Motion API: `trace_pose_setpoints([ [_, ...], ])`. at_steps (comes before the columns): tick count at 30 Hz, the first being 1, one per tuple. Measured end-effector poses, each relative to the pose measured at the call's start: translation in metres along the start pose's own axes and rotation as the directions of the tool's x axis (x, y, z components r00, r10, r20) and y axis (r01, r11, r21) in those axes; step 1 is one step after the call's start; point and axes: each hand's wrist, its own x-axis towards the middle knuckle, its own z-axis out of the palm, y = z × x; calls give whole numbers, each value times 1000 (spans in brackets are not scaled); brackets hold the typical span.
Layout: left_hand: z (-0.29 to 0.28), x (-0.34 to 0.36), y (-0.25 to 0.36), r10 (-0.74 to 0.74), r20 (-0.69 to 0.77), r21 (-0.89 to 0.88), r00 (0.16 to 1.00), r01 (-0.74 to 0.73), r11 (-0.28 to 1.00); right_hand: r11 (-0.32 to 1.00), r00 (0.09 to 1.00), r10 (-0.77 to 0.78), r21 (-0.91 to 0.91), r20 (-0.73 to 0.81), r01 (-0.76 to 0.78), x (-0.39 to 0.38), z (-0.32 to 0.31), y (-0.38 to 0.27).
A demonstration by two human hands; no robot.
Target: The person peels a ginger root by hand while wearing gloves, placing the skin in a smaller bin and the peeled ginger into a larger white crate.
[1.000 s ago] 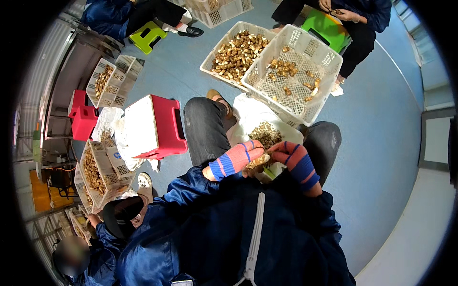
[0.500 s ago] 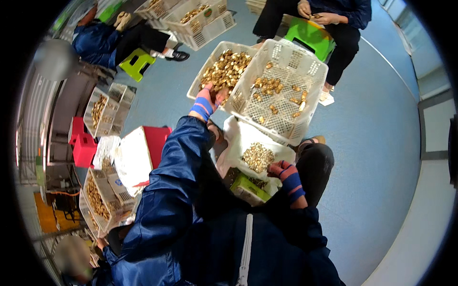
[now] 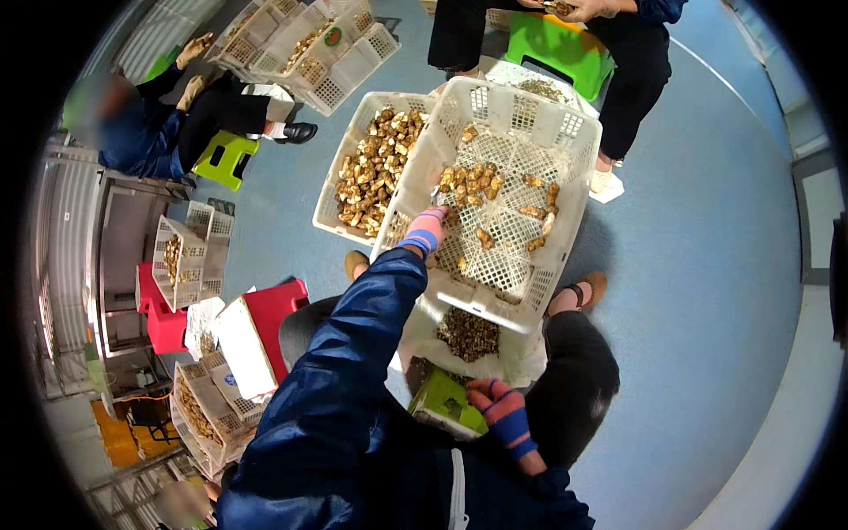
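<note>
Reaching to 12 o'clock, the left hand dips into a white crate of tan lumps; whether it grips one I cannot tell. The lumps look light, dry, brittle: pinch singly. The right hand, curled, rests on a green box. Around: blue floor, seated co-workers.

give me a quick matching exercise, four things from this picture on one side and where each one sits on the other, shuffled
Things:
1. left hand
2. right hand
3. green stool
4. red stool

Places:
A. under a seated person at the top of the picture
B. reaching into the nearly empty white crate
C. on the floor to the left of the person's blue sleeve
D. low down, beside the small green box

Pairs: 1-B, 2-D, 3-A, 4-C
</note>
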Motion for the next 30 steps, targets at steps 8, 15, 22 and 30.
trace_pose_setpoints([
  [8,19,42,15,-63,258,494,964,-76,866,999,999,38,1,11,-38,0,-16,-19],
  [15,31,65,2,-405,-214,-207,889,363,908,995,996,-63,-79,69,69,5,-20,-13],
  [22,61,81,41,-301,-208,-154,931,273,950,992,988,6,-126,157,14,10,-23,-14],
  [30,67,87,36,-308,-275,-182,911,265,947,986,991,0,-166,133,23,7,-18,-10],
])
